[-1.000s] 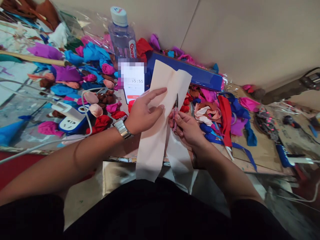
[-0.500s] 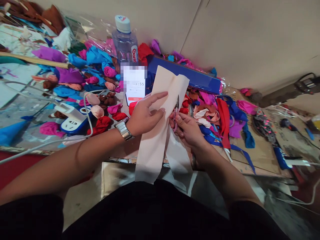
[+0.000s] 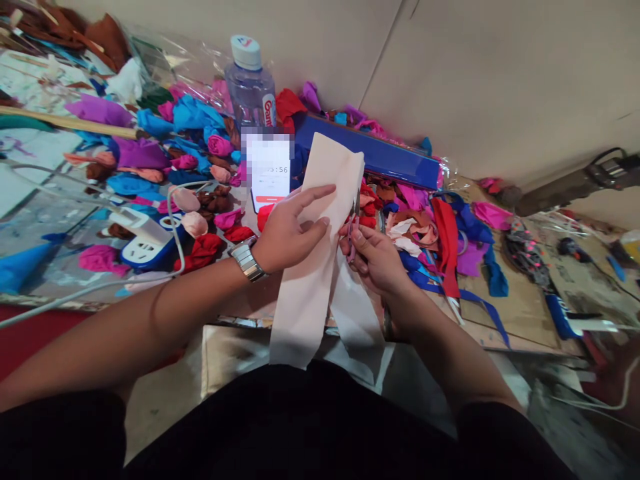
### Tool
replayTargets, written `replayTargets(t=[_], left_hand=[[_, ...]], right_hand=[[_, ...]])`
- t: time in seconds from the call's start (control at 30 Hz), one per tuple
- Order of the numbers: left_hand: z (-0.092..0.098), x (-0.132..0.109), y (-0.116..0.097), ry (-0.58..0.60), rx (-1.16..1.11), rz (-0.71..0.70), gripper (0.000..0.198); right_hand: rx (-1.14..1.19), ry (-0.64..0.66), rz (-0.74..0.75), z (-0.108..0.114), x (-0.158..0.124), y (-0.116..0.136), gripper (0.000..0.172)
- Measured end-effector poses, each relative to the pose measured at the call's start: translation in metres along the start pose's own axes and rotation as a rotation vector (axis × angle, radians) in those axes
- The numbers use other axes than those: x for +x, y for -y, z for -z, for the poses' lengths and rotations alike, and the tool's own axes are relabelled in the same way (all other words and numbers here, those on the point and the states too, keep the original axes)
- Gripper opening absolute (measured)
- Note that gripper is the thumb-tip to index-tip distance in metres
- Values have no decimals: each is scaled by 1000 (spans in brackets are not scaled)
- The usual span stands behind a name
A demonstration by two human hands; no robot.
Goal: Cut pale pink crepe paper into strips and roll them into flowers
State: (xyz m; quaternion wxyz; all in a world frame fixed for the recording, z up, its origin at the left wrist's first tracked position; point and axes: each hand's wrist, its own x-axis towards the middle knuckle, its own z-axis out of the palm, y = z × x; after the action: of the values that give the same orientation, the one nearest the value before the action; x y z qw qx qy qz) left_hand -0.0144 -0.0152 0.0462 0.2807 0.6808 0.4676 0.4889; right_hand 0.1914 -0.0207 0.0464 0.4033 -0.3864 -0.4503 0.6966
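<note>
A long cream-coloured strip of paper or thin cloth [image 3: 303, 303] lies over the table edge and hangs down in front of me. My left hand [image 3: 295, 230] rests on it with the index finger stretched out and the thumb apart, pressing it flat. In my right hand [image 3: 373, 257] is a pair of pink-handled scissors [image 3: 351, 250], my fingers wrapped round the handles. The blades stand at the sheet's right side, partly hidden by it. Below them the sheet is divided, and a narrower right piece [image 3: 357, 320] hangs under my right hand.
Beyond the sheet are a lit phone [image 3: 270, 167], a clear bottle [image 3: 250, 87] and a long blue box [image 3: 395, 157]. A white-and-blue power strip [image 3: 145, 243] with cables lies left among crumpled colourful pieces. Coloured scraps [image 3: 445, 247] and a hot glue gun [image 3: 563, 313] are at right.
The sheet's upper right part has folded inward to the left, beside the scissor blades. My left hand stays in place, and my right hand has barely moved.
</note>
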Motion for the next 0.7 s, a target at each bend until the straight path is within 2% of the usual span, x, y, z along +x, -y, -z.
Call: replayTargets(t=[0.27, 0.7], left_hand=[[1, 0, -4, -3, 31, -57, 52], [4, 5, 0, -3, 14, -64, 52]], right_hand=[[-8, -10, -10, -1, 0, 1, 47], [-65, 21, 17, 6, 3, -3, 46]])
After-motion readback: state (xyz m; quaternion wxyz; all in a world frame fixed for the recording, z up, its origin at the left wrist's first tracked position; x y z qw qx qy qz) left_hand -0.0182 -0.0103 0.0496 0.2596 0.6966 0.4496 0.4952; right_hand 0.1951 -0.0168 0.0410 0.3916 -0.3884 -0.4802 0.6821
